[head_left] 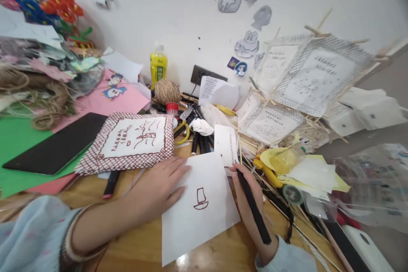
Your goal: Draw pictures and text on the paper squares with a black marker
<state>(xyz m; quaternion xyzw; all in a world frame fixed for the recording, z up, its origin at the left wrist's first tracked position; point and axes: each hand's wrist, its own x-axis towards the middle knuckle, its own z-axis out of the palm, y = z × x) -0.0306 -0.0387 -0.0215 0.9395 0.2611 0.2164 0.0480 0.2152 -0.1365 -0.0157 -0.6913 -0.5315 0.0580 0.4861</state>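
Scissors (184, 123), pens (202, 143), twine ball (166, 91) beyond paper (200, 229)

Paper (204, 230) — edge partly behind left fingers (177, 174); plastic bag (379, 182) blurred.

Smooth white wall (153, 12) sweeping from ten o'clock round to two, and down at six, glossy yellow-brown wooden tabletop (135, 242), flashing bright white glare (182, 260)!

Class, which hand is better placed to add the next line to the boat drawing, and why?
Probably the right hand: it holds a black pen by the white sheet's right edge. The left hand rests at the left edge, without a pen.
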